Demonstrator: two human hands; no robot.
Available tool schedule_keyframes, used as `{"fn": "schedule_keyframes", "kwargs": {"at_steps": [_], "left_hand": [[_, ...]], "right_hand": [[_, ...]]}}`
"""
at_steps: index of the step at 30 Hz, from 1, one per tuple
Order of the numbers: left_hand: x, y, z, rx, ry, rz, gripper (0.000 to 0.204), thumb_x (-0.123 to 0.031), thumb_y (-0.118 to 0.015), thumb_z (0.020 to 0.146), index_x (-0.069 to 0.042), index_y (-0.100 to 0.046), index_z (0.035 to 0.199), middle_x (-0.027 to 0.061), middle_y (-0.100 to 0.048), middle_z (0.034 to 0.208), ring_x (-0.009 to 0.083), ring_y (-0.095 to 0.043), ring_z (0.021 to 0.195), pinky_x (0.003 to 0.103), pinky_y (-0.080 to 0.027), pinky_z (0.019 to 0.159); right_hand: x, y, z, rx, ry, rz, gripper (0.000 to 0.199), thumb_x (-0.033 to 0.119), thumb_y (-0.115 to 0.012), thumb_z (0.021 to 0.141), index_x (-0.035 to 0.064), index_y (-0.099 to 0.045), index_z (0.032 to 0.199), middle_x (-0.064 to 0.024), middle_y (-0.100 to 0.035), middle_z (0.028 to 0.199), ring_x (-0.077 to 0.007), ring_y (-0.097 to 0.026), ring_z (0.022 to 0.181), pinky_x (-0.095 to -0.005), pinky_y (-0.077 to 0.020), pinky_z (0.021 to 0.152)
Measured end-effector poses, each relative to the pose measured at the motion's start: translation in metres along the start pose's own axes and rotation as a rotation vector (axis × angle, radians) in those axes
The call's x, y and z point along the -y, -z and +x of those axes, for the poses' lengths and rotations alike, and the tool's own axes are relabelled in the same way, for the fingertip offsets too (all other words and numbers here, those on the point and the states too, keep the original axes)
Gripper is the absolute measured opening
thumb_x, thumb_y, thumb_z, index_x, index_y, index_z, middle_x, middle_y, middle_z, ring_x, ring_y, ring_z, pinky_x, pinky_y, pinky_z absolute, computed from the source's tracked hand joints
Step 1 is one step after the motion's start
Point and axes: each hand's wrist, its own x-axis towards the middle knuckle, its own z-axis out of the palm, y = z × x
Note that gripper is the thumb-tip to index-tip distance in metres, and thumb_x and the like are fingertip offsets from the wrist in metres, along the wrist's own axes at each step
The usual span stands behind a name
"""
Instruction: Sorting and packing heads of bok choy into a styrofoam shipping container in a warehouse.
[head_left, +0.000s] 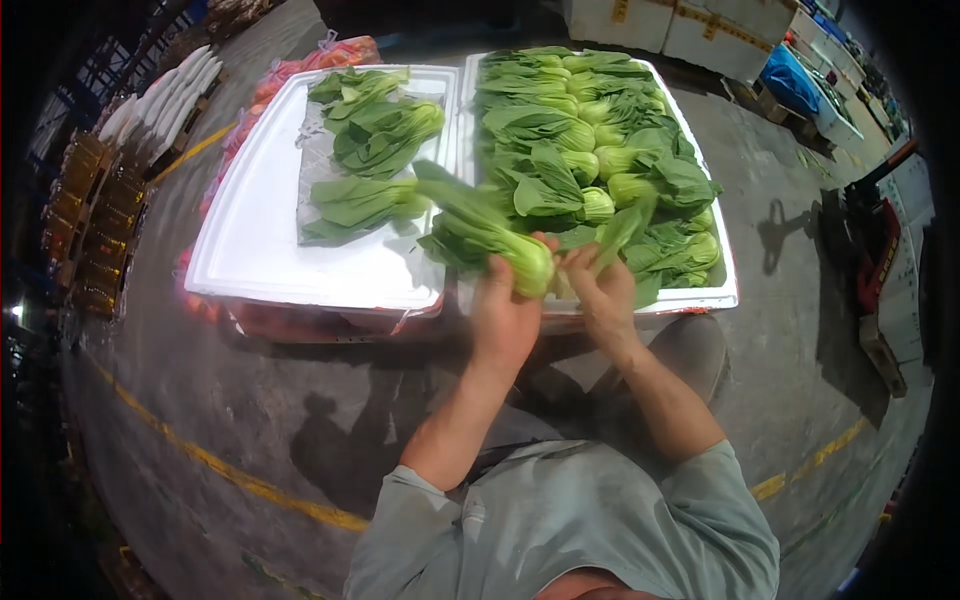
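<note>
My left hand (508, 310) is closed around the pale base of a bok choy (500, 240), whose dark leaves point up and to the left. Close beside its base, my right hand (603, 295) pinches a single bok choy leaf (625, 235) that stands upright between the fingers. Both hands are over the near edge of a white foam box (726, 285) packed with rows of bok choy (540, 128). Left of it lies a white foam lid (255, 190) with several bok choy (385, 135) on a sheet of paper (312, 160).
Red net sacks (345, 50) show beneath and behind the lid. More foam boxes (725, 35) stand at the back, near a blue plastic sheet (790, 80). A red and black pallet jack (885, 235) is at the right. Yellow lines (240, 485) cross the concrete floor.
</note>
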Motion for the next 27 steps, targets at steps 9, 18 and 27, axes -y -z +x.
{"fn": "schedule_keyframes", "kwargs": {"at_steps": [9,18,27], "left_hand": [[-0.064,0.001,-0.02,0.082,0.001,-0.066,0.057,-0.047,-0.046,0.094,-0.002,-0.043,0.13,0.0185,-0.051,0.128,0.0365,-0.046,0.123,0.049,-0.038,0.103],[-0.09,0.021,-0.049,-0.061,-0.214,0.372,0.057,-0.036,-0.069,0.083,-0.002,-0.049,0.124,0.0138,-0.057,0.118,0.0307,-0.055,0.11,0.046,-0.045,0.096],[-0.046,0.011,-0.031,-0.092,-0.036,0.559,0.064,-0.031,-0.073,0.082,0.0,-0.042,0.129,0.0076,-0.052,0.12,0.0187,-0.051,0.109,0.032,-0.044,0.092]], "right_hand": [[0.037,-0.024,0.07,0.098,-0.24,-0.19,0.024,0.027,-0.06,0.084,0.0047,-0.054,0.076,-0.0036,-0.054,0.064,-0.0112,-0.049,0.049,-0.0243,-0.0369,0.04],[0.07,-0.118,0.121,0.499,0.322,-0.831,0.06,0.042,-0.065,0.077,-0.0031,-0.055,0.116,-0.0191,-0.06,0.102,-0.0319,-0.06,0.097,-0.0408,-0.049,0.082],[0.017,-0.034,-0.004,0.394,0.171,-0.592,0.062,0.01,-0.075,0.068,0.0,-0.048,0.122,-0.0153,-0.053,0.108,-0.0315,-0.057,0.098,-0.0385,-0.0492,0.08]]}}
